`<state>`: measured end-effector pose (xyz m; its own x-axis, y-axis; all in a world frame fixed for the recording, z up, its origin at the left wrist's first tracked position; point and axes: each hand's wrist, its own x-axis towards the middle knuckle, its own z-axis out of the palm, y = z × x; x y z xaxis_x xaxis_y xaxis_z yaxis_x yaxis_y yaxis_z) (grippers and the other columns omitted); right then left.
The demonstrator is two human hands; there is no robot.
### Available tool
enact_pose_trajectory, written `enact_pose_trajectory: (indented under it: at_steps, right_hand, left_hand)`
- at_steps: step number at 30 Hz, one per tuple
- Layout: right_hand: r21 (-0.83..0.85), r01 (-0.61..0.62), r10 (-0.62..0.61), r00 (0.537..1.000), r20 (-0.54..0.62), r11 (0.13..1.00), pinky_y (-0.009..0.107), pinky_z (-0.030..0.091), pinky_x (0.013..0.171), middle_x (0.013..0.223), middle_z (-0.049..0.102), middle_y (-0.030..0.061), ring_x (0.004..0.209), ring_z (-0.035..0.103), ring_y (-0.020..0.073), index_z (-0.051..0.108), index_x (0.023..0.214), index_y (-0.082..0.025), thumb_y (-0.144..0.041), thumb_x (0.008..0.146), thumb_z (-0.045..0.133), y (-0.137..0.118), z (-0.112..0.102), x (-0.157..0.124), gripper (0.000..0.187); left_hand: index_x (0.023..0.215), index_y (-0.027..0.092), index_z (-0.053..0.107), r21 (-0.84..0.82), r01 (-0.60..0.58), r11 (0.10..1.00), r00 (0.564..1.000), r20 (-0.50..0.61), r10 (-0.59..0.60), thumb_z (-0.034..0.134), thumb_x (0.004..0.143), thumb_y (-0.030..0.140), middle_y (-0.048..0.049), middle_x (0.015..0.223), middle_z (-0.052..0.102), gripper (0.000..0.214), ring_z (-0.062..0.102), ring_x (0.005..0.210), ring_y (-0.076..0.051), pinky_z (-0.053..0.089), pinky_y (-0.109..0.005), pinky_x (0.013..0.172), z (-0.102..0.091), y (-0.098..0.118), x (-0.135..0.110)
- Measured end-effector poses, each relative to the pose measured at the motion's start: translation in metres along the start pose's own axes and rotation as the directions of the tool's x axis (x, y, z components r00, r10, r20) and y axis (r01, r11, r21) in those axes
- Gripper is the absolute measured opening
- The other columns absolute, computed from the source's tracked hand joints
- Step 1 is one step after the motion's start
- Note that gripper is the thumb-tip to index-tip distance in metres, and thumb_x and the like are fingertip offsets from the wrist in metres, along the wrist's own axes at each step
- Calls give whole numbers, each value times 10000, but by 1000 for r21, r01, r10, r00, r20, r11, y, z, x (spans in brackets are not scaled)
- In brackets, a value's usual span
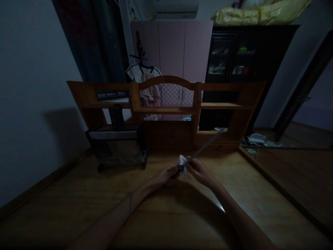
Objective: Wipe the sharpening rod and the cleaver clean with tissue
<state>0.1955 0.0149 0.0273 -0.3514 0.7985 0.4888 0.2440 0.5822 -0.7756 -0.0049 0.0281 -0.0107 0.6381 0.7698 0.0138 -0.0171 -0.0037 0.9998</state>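
Above a glossy wooden surface [78,194] in a dim room, I see two bare hands meeting near the middle of the view, both on one thing: a long grey rod [208,143], possibly a blade, with a dark handle [176,172]. The left hand [166,174] has its fingers clamped round the handle. The right hand [198,169] is just beside it, its fingers drawn together on a crumpled white cloth [181,159] at the rod's near end; the gloom hides whether the cloth wraps right around.

The rod's long axis runs slantwise, from the handle at lower left away to the right, its bare far end pointing towards the low right side of a wooden shelf unit [166,110]. Most of its length therefore lies forward of both hands. The left hand is nearer the handle's end, the right nearer the bare length.

Beyond the left hand, well apart from it, a dark-framed box [119,152] stands in front of the shelves, a black object [116,116] upright at its top.
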Motion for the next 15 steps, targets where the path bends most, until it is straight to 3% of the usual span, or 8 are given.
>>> enact_pose_trajectory:
  at_steps: [4, 8, 11, 15]
  right_hand:
    - [-85, 30, -33, 999, -27, 996, 255, 335, 597, 723, 571, 24, 640, 488, 153, 615, 801, -197, -284, 876, 507, 5, 0, 1, 158]
    - [-91, -2, -11, 990, -137, 996, 255, 324, 588, 714, 567, 19, 638, 482, 151, 609, 774, -204, -310, 871, 521, 9, -9, 3, 168]
    - [101, -76, 95, 975, -200, 992, 246, 306, 537, 657, 513, -4, 590, 439, 132, 604, 760, -191, -385, 850, 553, 12, -18, 5, 220]
    - [454, -169, 238, 966, -99, 875, 240, 287, 503, 673, 481, -10, 564, 405, 106, 610, 767, -173, -412, 844, 555, 11, -20, 7, 257]
  left_hand:
    - [699, 147, 501, 7, -14, 1000, 1000, -1, 14, 405, 812, 664, 63, 475, 343, 537, 257, 362, -51, 190, -202, 363, -1, -1, 0]
    - [699, 146, 496, -26, -11, 1000, 1000, -2, 11, 442, 801, 653, 58, 508, 353, 520, 251, 377, -45, 181, -196, 368, 1, -1, -2]
    - [709, 144, 493, -35, -29, 999, 999, -40, 28, 475, 780, 656, 49, 532, 381, 518, 266, 394, -44, 174, -190, 381, 4, 0, -3]
    - [701, 150, 480, -69, -42, 997, 997, -70, 37, 428, 785, 684, 52, 505, 373, 543, 258, 381, -50, 175, -195, 368, 3, 0, -1]
